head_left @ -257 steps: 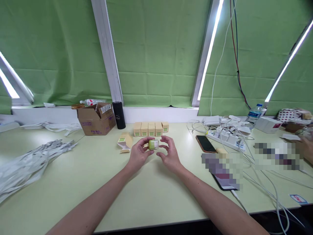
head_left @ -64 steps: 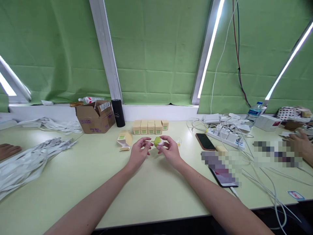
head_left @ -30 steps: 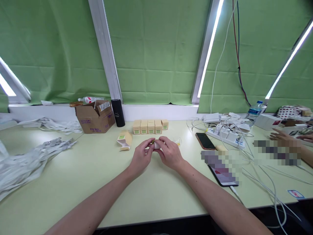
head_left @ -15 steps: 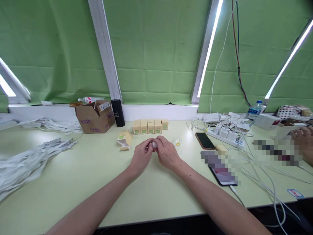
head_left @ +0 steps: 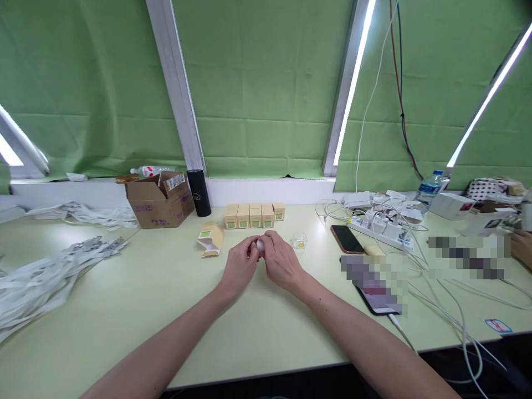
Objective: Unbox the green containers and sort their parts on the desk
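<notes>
My left hand (head_left: 240, 265) and my right hand (head_left: 281, 259) meet over the middle of the table, fingertips together around a small whitish rounded object (head_left: 260, 245). Both hands are closed on it, and fingers cover most of it. Just left of them lies an opened small carton (head_left: 210, 239) with its flaps out. Beyond the hands stands a row of small tan boxes (head_left: 255, 216) with green labels. A small clear plastic piece (head_left: 299, 241) with a yellow spot rests to the right of my right hand.
A cardboard box (head_left: 160, 200) and a black cylinder (head_left: 199, 193) stand at the back left. White straps (head_left: 54, 271) lie far left. Rightward are a phone (head_left: 347, 239), a larger device (head_left: 376, 291), a power strip (head_left: 384, 230) with cables, and another person's hand (head_left: 522, 248).
My hands remain together around the whitish object, with only slight finger movement. The other person's hand has moved right, partly out of view. The whole view has shifted slightly.
</notes>
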`<act>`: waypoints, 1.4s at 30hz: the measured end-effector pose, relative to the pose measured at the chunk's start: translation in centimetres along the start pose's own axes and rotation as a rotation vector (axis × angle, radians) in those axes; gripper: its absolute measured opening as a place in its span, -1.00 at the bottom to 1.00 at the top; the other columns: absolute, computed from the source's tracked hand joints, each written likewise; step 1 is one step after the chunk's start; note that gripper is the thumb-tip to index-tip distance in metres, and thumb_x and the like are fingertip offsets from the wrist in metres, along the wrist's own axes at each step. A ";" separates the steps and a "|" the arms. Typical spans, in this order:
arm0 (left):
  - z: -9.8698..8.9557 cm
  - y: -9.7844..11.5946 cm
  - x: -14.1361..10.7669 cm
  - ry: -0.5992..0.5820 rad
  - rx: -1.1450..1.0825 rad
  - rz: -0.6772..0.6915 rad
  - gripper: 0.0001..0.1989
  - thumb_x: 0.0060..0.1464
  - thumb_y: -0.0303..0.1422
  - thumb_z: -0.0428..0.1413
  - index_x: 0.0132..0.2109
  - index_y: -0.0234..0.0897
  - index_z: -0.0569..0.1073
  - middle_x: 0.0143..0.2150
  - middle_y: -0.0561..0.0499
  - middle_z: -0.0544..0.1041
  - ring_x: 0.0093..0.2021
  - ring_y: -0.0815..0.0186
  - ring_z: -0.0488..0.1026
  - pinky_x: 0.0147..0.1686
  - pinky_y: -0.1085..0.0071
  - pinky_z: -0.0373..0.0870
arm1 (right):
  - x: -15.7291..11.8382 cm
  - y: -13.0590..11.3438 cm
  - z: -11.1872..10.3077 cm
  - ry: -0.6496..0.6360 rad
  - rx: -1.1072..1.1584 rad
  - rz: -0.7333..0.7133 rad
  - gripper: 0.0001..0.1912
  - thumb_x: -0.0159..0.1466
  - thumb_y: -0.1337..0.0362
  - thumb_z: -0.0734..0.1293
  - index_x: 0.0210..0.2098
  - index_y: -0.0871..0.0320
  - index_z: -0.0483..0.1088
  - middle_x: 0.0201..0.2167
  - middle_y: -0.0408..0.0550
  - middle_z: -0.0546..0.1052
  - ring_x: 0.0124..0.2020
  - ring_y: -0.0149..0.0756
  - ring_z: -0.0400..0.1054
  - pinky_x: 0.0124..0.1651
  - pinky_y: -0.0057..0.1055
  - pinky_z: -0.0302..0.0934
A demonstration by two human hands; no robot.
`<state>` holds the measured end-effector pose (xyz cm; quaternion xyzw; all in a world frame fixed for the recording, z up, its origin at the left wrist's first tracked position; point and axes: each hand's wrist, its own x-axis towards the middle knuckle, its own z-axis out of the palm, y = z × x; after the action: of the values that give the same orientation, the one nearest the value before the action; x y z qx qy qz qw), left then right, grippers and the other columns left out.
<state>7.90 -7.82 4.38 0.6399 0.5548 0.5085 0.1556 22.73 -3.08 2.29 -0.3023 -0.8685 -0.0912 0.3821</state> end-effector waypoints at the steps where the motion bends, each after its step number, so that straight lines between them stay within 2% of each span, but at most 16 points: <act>1: 0.0 0.0 0.0 0.002 -0.009 -0.005 -0.69 0.33 -0.26 -0.03 -0.06 -0.19 0.60 -0.33 0.02 0.65 -0.41 0.25 0.56 -0.30 0.32 0.48 | 0.0 0.0 0.0 0.003 0.007 0.002 -0.62 0.35 0.48 0.17 0.15 0.22 0.26 0.02 0.21 0.43 -0.10 -0.08 0.43 -0.24 -0.25 0.40; 4: -0.2 -0.4 0.1 -0.019 -0.059 -0.026 -0.68 0.33 -0.22 0.00 -0.03 -0.21 0.60 -0.22 -0.03 0.68 -0.35 0.24 0.59 -0.24 0.30 0.52 | -0.2 0.2 -0.1 0.016 0.051 0.003 -0.63 0.41 0.46 0.16 0.19 0.20 0.24 0.03 0.20 0.42 -0.08 -0.09 0.44 -0.24 -0.25 0.41; 8: -0.4 -1.3 0.3 -0.077 -0.154 -0.028 -0.59 0.32 -0.10 0.06 0.10 -0.25 0.59 0.07 -0.14 0.66 -0.18 0.20 0.63 -0.07 0.23 0.57 | -0.5 0.7 -0.3 0.043 0.128 0.007 -0.71 0.50 0.34 0.14 0.19 0.18 0.25 0.03 0.19 0.42 -0.10 -0.09 0.44 -0.26 -0.24 0.43; 13: -0.4 -2.0 0.3 -0.126 -0.223 0.000 -0.55 0.30 -0.08 0.10 0.15 -0.26 0.56 0.15 -0.19 0.62 -0.06 0.13 0.63 0.03 0.15 0.58 | -0.9 1.2 -0.2 0.051 0.154 -0.009 -0.72 0.52 0.31 0.16 0.19 0.15 0.25 0.03 0.19 0.41 -0.09 -0.08 0.45 -0.22 -0.21 0.43; 18: -0.2 -2.0 0.2 -0.124 -0.188 0.029 -0.62 0.31 -0.15 0.08 0.12 -0.24 0.57 0.10 -0.15 0.65 -0.04 0.14 0.64 0.03 0.18 0.58 | -0.9 1.1 -0.1 0.036 0.118 -0.027 -0.71 0.50 0.36 0.12 0.18 0.19 0.25 0.02 0.22 0.42 -0.09 -0.06 0.44 -0.21 -0.18 0.44; 23: 0.0 -0.9 0.2 -0.085 -0.131 0.018 -0.68 0.30 -0.26 0.02 0.03 -0.23 0.60 -0.06 -0.08 0.69 -0.18 0.21 0.62 -0.09 0.27 0.58 | -0.5 0.6 0.2 0.039 0.060 -0.021 -0.67 0.43 0.46 0.09 0.14 0.27 0.26 -0.02 0.24 0.42 -0.10 -0.04 0.41 -0.17 -0.15 0.43; 28: 0.0 0.3 0.0 -0.037 -0.074 -0.006 -0.69 0.26 -0.31 -0.01 -0.07 -0.23 0.61 -0.24 -0.01 0.68 -0.33 0.26 0.58 -0.23 0.34 0.54 | -0.3 0.0 0.5 0.035 0.050 0.028 -0.68 0.41 0.46 0.11 0.11 0.24 0.27 -0.02 0.22 0.40 -0.11 -0.04 0.40 -0.20 -0.18 0.40; 33: 0.2 0.1 0.1 -0.013 -0.047 -0.047 -0.68 0.27 -0.30 -0.01 -0.05 -0.25 0.61 -0.30 -0.02 0.68 -0.33 0.23 0.59 -0.21 0.31 0.53 | -0.4 0.0 0.6 0.011 0.061 0.059 -0.66 0.39 0.46 0.13 0.14 0.20 0.25 -0.01 0.20 0.39 -0.10 -0.05 0.40 -0.24 -0.20 0.38; 35: 0.1 -0.3 0.2 -0.022 -0.072 -0.048 -0.67 0.29 -0.26 0.01 -0.02 -0.25 0.61 -0.24 -0.05 0.69 -0.29 0.22 0.61 -0.18 0.29 0.54 | -0.5 0.1 0.6 0.014 0.094 0.077 -0.66 0.40 0.45 0.13 0.14 0.20 0.24 0.00 0.20 0.38 -0.12 -0.06 0.40 -0.27 -0.21 0.38; 37: -0.2 -0.8 0.3 -0.053 -0.103 -0.029 -0.64 0.30 -0.18 0.04 0.04 -0.24 0.60 -0.10 -0.10 0.70 -0.17 0.18 0.62 -0.09 0.25 0.54 | -0.6 0.4 0.5 0.027 0.168 0.094 -0.69 0.44 0.40 0.12 0.15 0.19 0.23 0.02 0.21 0.37 -0.13 -0.07 0.40 -0.27 -0.20 0.39; 40: -0.8 -1.7 0.5 -0.126 -0.086 0.037 -0.57 0.28 -0.08 0.12 0.16 -0.18 0.56 0.14 -0.12 0.63 0.04 0.13 0.57 0.09 0.17 0.48 | -0.9 0.9 0.2 0.053 0.306 0.144 -0.73 0.50 0.30 0.13 0.16 0.14 0.23 0.05 0.18 0.37 -0.11 -0.09 0.41 -0.20 -0.16 0.42; 42: -1.1 -2.3 0.5 -0.154 -0.051 0.073 -0.54 0.24 -0.06 0.18 0.20 -0.14 0.53 0.19 -0.12 0.59 0.11 0.11 0.53 0.15 0.13 0.44 | -1.0 1.0 0.1 0.062 0.385 0.191 -0.75 0.50 0.26 0.15 0.13 0.11 0.26 0.05 0.15 0.38 -0.08 -0.10 0.41 -0.13 -0.13 0.43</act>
<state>5.69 -6.97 3.36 0.6928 0.5044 0.4769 0.1953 23.82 -2.69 1.48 -0.3018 -0.8251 0.1039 0.4661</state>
